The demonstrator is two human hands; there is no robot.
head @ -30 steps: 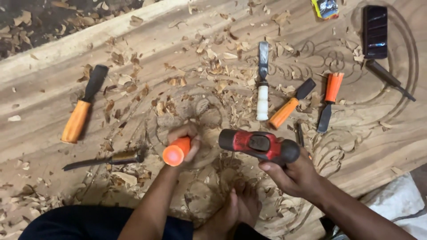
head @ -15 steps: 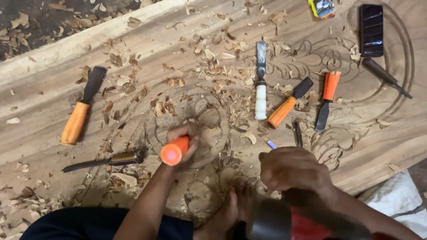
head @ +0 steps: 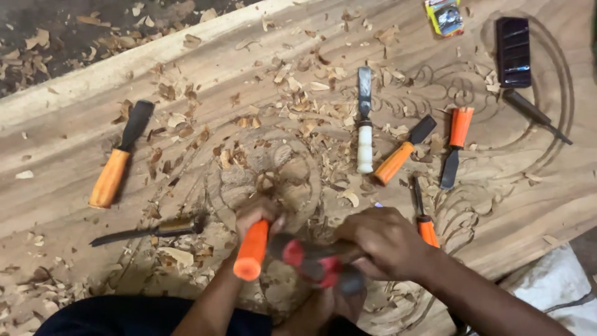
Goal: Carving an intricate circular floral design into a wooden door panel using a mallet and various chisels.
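At the near edge of a wide carved wooden slab [head: 186, 74] strewn with shavings, the person's left hand [head: 258, 214] has its grip clenched on an orange-handled chisel [head: 252, 249], blade end set into a round carved motif [head: 264, 174]. The right hand [head: 385, 239] grasps a red and black mallet [head: 314, 261], blurred with motion, its head right beside the chisel's handle end. Half a second earlier the mallet was drawn back low toward the body; a second ago it hung raised beside the chisel. It has swung in again, which suggests repeated striking. Lying apart on the slab: another orange chisel [head: 115, 158] at left, a dark metal tool [head: 146, 231], a white-handled chisel [head: 364, 124] and more orange chisels [head: 404, 151] at right.
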